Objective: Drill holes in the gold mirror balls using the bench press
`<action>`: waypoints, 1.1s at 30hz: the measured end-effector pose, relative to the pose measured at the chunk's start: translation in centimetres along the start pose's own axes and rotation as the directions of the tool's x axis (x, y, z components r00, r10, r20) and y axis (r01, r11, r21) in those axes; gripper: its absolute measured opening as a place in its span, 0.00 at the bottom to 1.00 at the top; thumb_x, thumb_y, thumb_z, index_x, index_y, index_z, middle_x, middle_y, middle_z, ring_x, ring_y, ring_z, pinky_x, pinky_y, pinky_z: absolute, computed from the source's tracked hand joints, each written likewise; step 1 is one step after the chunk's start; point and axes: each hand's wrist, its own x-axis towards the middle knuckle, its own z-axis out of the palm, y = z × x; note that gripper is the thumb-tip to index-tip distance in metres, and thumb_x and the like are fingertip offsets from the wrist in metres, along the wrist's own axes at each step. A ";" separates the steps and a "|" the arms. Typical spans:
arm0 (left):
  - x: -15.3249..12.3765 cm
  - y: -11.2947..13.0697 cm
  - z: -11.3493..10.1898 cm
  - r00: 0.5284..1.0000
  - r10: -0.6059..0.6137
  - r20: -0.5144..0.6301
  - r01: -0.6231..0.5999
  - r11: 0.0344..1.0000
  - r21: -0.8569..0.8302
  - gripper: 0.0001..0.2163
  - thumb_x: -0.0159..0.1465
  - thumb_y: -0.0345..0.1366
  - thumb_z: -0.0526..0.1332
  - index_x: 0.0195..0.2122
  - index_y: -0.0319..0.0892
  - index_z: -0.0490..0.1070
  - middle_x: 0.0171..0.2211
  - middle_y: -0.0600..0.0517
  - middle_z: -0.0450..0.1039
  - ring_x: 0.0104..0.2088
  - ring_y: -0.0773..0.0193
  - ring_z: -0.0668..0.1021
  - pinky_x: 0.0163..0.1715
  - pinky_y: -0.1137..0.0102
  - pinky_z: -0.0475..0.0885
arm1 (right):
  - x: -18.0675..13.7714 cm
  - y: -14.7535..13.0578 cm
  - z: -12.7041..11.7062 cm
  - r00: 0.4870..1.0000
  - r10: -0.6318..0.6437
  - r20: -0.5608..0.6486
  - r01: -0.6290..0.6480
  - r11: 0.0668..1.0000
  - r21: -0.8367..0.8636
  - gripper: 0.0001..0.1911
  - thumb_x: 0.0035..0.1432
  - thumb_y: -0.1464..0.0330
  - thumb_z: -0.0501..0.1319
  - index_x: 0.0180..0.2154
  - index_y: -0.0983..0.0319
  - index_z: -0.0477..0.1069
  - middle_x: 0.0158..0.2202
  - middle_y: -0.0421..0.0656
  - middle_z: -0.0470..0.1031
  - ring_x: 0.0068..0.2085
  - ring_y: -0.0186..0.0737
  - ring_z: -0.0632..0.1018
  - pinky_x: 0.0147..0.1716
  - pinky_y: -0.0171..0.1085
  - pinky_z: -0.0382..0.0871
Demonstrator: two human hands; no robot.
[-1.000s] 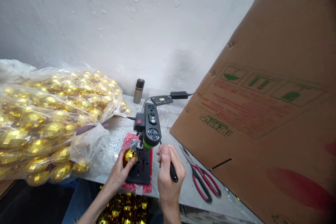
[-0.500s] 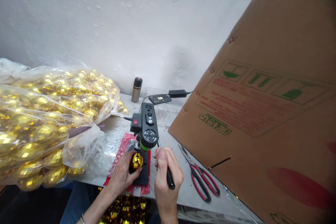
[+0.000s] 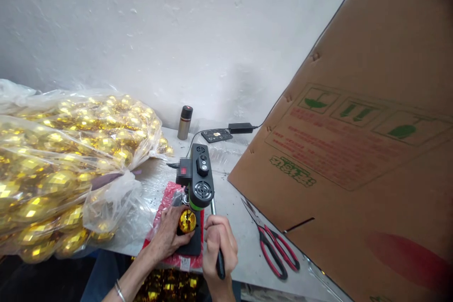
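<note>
My left hand (image 3: 170, 230) is curled around a gold mirrored ball (image 3: 187, 221), thumb and fingers on its sides. The ball rests on the black base plate (image 3: 192, 246) of a small bench drill press (image 3: 201, 170). The press's black head stands just above and behind the ball; its tip is mostly hidden. To the right, my right hand (image 3: 221, 250) is closed around the press's lever (image 3: 220, 265), a metal rod with a black grip pointing towards me.
A clear bag (image 3: 116, 198) of gold balls fills the left. Red-handled scissors (image 3: 274, 245) and a large cardboard box (image 3: 354, 151) stand at the right. Behind are a spray can (image 3: 185, 122), a phone (image 3: 216, 135) and a power adapter (image 3: 241, 128). Red plastic (image 3: 177, 260) lies under the press.
My right hand has moved slightly down and left with the lever, whose grip now points lower. The gold ball is still in my left hand on the base. The view has shifted slightly.
</note>
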 end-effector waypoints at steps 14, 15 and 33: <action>0.1 0.3 0.1 1.000 -0.016 0.003 0.016 1.000 -0.003 0.25 0.60 0.34 0.71 0.60 0.44 0.74 0.50 0.44 0.80 0.52 0.44 0.80 0.56 0.50 0.73 | -3.2 2.3 1.4 0.993 0.048 -0.105 -0.041 0.997 0.068 0.18 0.76 0.74 0.49 0.31 0.58 0.64 0.31 0.36 0.68 0.30 0.31 0.71 0.30 0.33 0.65; 0.1 0.4 0.1 1.000 -0.023 0.009 0.023 1.000 -0.008 0.25 0.60 0.33 0.70 0.60 0.43 0.74 0.51 0.44 0.80 0.52 0.44 0.80 0.57 0.50 0.72 | -3.2 2.4 1.4 0.993 0.049 -0.104 -0.042 0.997 0.068 0.18 0.77 0.73 0.49 0.31 0.58 0.65 0.31 0.36 0.68 0.30 0.31 0.71 0.30 0.34 0.65; 0.1 0.2 0.5 1.000 -0.003 0.005 0.003 0.999 -0.037 0.27 0.59 0.32 0.69 0.61 0.44 0.72 0.53 0.44 0.80 0.54 0.44 0.79 0.59 0.48 0.72 | -3.6 3.0 1.9 0.985 0.013 -0.172 -0.007 0.999 0.033 0.18 0.76 0.72 0.51 0.30 0.58 0.65 0.28 0.36 0.69 0.28 0.34 0.71 0.33 0.38 0.67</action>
